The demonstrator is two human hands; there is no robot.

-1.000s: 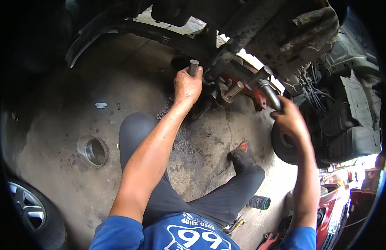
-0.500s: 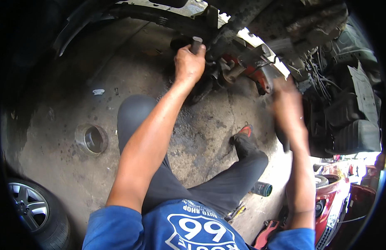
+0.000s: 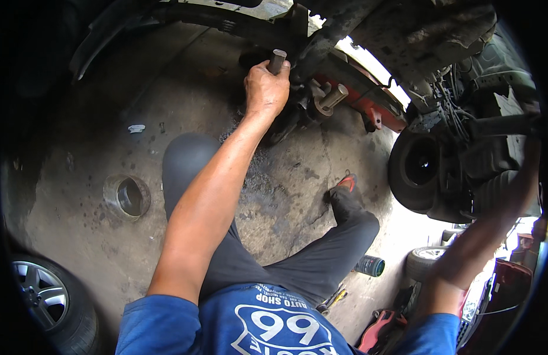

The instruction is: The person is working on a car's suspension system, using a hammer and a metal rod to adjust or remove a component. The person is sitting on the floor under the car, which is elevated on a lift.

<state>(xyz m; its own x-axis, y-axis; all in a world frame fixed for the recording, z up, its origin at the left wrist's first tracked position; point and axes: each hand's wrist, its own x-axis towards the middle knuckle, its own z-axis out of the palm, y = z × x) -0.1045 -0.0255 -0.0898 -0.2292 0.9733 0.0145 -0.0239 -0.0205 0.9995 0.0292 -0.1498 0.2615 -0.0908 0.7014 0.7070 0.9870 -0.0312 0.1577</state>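
My left hand (image 3: 267,89) is closed around a thick dark metal bar (image 3: 278,58) whose blunt end sticks up above the fist, under the vehicle. Right beside it, a bare metal cylinder (image 3: 334,98) juts from a dark, greasy part. My right arm is swung far out to the right; the right hand (image 3: 530,133) is dim and blurred at the picture's edge. It grips a dark long tool (image 3: 500,126) that looks like a hammer. Where the bar's lower end sits is hidden by my left hand.
A red metal jack-like piece (image 3: 374,109) lies beyond the cylinder. Overhead are dark vehicle frame parts (image 3: 427,53) with wires. A wheel (image 3: 43,296) lies lower left, a round metal ring (image 3: 127,198) on the floor, and a dark bottle (image 3: 370,266) by my right leg.
My right hand has swung from near the red piece out to the far right, with the dark tool. My left hand has stayed almost in place on the bar.
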